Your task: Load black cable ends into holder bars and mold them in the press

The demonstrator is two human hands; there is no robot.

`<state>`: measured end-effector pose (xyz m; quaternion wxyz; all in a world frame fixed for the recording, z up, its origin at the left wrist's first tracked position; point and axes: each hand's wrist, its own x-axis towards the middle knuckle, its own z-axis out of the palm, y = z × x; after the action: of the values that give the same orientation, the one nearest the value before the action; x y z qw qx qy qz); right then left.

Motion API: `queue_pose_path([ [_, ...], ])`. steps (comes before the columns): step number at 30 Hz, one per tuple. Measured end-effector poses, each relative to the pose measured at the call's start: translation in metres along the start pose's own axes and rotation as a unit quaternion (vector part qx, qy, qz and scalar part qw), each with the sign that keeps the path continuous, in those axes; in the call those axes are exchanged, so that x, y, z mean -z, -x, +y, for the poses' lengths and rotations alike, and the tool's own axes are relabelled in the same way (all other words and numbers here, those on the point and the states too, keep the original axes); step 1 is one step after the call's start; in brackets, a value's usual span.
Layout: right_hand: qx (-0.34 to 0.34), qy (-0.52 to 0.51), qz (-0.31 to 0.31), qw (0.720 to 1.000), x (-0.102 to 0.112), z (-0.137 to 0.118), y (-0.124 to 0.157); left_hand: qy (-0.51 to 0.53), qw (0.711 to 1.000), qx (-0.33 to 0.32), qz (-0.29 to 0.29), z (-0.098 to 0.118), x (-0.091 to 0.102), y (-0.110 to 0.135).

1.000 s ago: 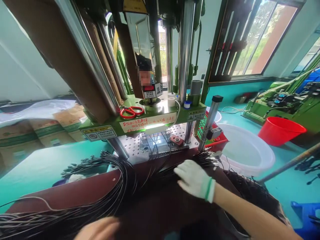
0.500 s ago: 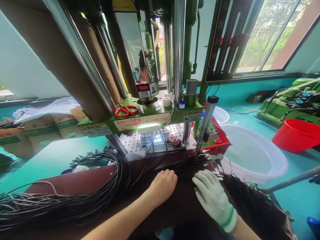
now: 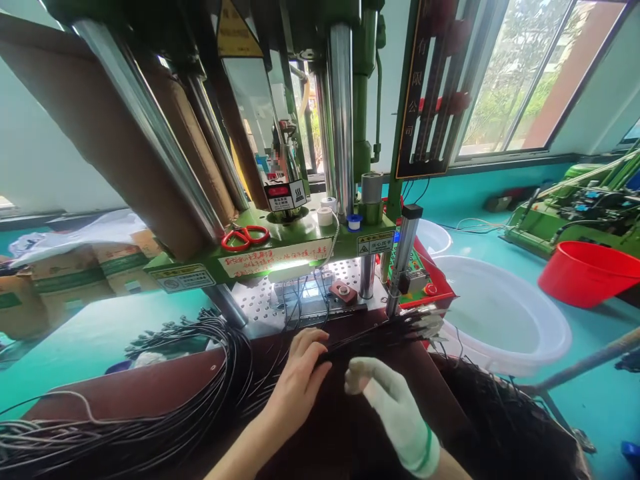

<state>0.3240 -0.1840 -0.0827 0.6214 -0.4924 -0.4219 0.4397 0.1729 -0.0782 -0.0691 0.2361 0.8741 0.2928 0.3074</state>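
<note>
My bare left hand (image 3: 299, 373) is closed around the left part of a bundle of black cables (image 3: 380, 336) on the dark red-brown table. The cables' light-coloured ends (image 3: 431, 321) fan out to the right. My right hand (image 3: 387, 403), in a white glove with a green cuff edge, is just below the bundle and apart from it. Its fingers are loosely curled, with nothing visible in them. Left of my left hand lies a big coil of black cable (image 3: 225, 363). Thin cables run up to a clear block (image 3: 300, 293) on the press bed.
A green press (image 3: 300, 243) with steel columns stands in front, with red-handled scissors (image 3: 245, 237) on its ledge. Right are a red control box (image 3: 443, 280), a white tub (image 3: 505, 320), a red bucket (image 3: 590, 273) and a container of black cable pieces (image 3: 505, 407). Cartons (image 3: 75, 273) sit left.
My left hand has shifted slightly left and closed around the cable bundle. My right hand has drawn left and down, away from the cable ends, its fingers now curled. The view has turned slightly right.
</note>
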Motion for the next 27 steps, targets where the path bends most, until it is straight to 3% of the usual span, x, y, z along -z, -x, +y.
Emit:
queue_pose_path([
  [3,-0.034,-0.041,-0.016,0.998,-0.003,-0.002,-0.014,0.064,0.995,0.076,0.012,-0.004,0.002,-0.005],
  [6,-0.068,-0.054,-0.037,0.996,-0.001,-0.002,-0.018,0.163,0.975,0.153,-0.022,-0.009,0.003,-0.012],
  [12,-0.030,-0.180,-0.031,0.983,-0.006,-0.003,-0.023,0.294,0.937,0.170,-0.085,-0.007,0.011,-0.018],
  [17,0.069,-0.312,-0.019,0.947,-0.003,-0.014,-0.052,0.259,0.943,0.163,-0.133,-0.005,0.005,-0.016],
  [20,0.071,-0.334,-0.010,0.940,0.010,-0.024,-0.067,0.162,0.961,0.137,-0.178,0.000,0.003,-0.005],
  [24,0.024,-0.279,-0.132,0.951,0.022,-0.038,-0.062,0.046,0.965,0.103,-0.237,0.013,0.008,0.020],
  [26,0.005,-0.200,-0.194,0.960,0.020,-0.040,-0.051,0.101,0.951,0.102,-0.274,0.021,0.003,0.030],
  [27,0.003,-0.153,-0.218,0.964,0.017,-0.038,-0.044,0.177,0.934,0.109,-0.290,0.026,-0.003,0.034],
])
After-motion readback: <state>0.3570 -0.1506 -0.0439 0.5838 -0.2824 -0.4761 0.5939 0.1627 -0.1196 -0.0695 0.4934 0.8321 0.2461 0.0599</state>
